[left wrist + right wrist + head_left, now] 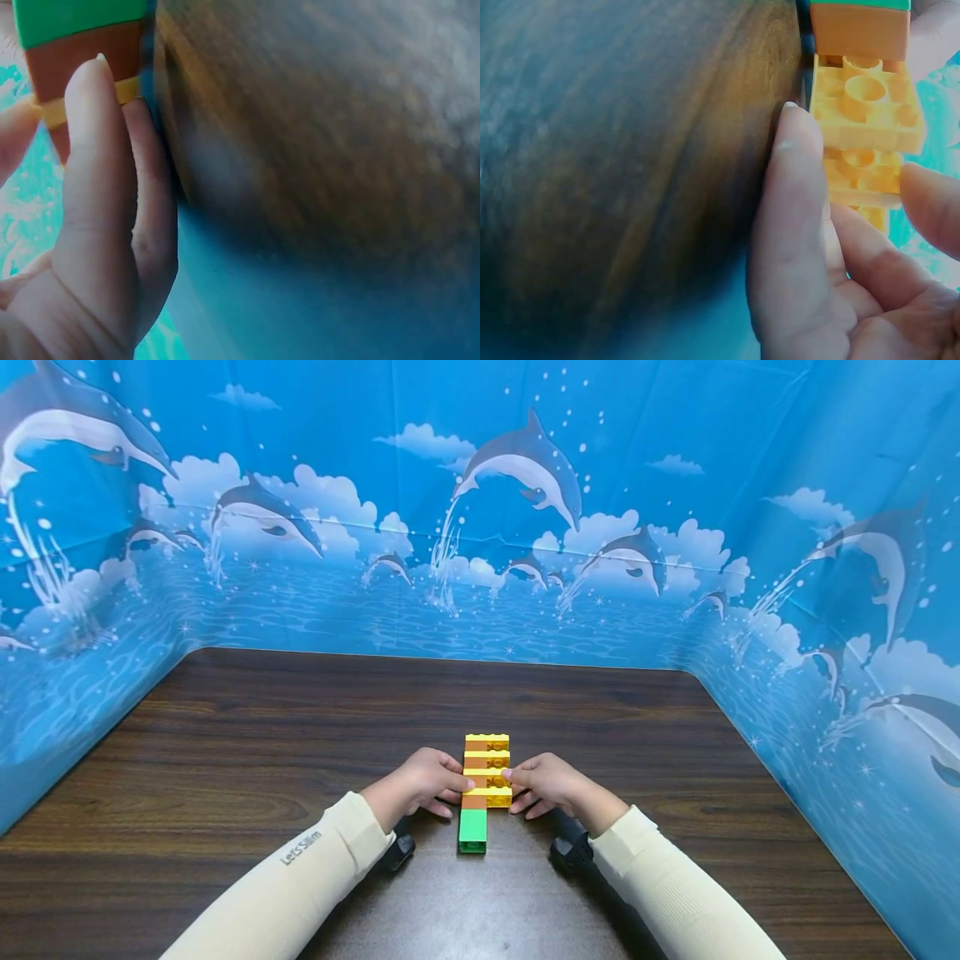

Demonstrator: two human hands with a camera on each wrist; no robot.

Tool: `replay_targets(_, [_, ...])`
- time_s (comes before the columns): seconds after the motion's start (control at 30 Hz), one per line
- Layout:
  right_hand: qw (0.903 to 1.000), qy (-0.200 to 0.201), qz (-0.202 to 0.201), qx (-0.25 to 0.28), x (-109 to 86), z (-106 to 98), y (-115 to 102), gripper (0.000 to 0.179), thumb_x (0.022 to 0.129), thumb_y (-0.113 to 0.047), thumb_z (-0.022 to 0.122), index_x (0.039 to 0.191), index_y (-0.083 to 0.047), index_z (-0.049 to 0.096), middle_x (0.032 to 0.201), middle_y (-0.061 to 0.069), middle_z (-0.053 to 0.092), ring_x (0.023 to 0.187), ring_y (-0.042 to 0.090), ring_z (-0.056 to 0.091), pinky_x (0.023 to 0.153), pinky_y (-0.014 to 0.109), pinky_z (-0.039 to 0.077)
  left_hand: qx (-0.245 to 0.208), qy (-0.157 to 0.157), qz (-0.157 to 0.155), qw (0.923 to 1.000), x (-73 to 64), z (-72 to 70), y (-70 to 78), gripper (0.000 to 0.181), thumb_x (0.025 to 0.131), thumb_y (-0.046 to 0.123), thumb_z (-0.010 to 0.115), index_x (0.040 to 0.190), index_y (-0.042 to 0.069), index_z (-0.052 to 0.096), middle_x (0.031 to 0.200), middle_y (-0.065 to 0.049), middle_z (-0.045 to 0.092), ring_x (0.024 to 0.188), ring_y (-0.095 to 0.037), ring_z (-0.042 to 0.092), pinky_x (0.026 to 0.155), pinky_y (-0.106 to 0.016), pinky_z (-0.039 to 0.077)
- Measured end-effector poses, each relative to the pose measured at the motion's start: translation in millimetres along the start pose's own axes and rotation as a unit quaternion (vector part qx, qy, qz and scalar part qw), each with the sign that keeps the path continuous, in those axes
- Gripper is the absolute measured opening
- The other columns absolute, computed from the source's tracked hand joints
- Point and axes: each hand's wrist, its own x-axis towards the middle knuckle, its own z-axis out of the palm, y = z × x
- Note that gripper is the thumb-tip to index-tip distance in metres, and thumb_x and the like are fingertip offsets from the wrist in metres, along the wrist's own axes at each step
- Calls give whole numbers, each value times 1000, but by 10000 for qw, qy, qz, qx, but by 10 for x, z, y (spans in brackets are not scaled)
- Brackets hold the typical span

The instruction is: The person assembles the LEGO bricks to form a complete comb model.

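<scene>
A toy brick stack (pixel 474 802) lies lengthwise on the table, its green brick (pixel 472 828) nearest me. Orange-brown bricks alternate with longer yellow bricks (pixel 498 798), which jut out to the right. From the left side, my left hand (pixel 427 781) grips the stack, thumb on top and fingers along the side. My right hand (pixel 551 783) holds the jutting yellow ends, its thumb on one from above. Hollow undersides with round tubes show on the yellow bricks (pixel 866 124) in the right wrist view. Fingers partly cover the brown brick (pixel 49 71) in the left wrist view.
The dark wood-grain table (pixel 300 710) spreads around the stack. Blue dolphin-print cloth (pixel 480 610) walls its back and both sides. Black devices (pixel 572 852) sit under both wrists, close over the tabletop.
</scene>
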Motion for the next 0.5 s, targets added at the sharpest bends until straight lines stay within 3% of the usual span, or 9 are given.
replay_targets(0.13, [10000, 47, 33, -69, 9, 11, -5, 36, 100, -25, 52, 118, 5, 63, 95, 12, 67, 68, 15, 68, 68, 39, 57, -10, 37, 18, 10000, 2, 9, -1, 44, 88, 6, 69, 125, -9, 53, 109, -18, 67, 88, -23, 68, 57, -32, 56])
replay_targets(0.5, [9991, 327, 13, -259, -21, 27, -33, 33, 99, -20, 54, 117, 5, 64, 92, 11, 68, 70, 19, 69, 69, 41, 57, 116, 52, 100, 9999, -34, 18, -3, 39, 87, 7, 70, 120, -6, 55, 108, -18, 65, 84, -21, 68, 58, -33, 56])
